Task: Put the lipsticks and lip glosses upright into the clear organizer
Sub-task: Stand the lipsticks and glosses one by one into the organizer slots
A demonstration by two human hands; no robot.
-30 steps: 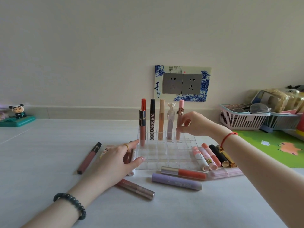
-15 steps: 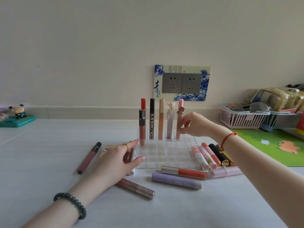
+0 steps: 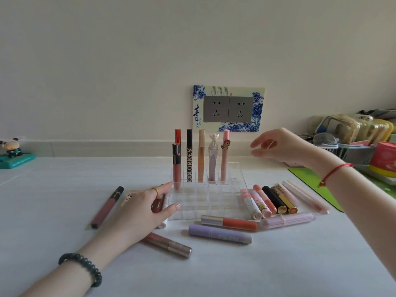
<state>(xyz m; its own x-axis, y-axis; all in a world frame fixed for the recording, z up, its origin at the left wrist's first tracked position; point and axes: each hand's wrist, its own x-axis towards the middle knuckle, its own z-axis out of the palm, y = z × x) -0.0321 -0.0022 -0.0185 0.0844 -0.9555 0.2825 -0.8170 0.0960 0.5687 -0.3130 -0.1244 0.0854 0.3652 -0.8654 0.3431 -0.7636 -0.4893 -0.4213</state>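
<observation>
The clear organizer [image 3: 205, 211] stands mid-desk [image 3: 53, 200], toward the far edge, with five upright tubes [image 3: 201, 159] in its back row. The left hand [image 3: 139, 211], fingers straight, touches its left wall. The right hand [image 3: 276, 146] hovers empty, fingers apart, near the pink tube [image 3: 224, 163]. Loose tubes [image 3: 219, 233] lie along its front and right.

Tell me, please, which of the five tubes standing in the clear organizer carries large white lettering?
The black tube, second from the left: COLORKEY runs up its side in white, and none of its neighbours shows such lettering.
</observation>
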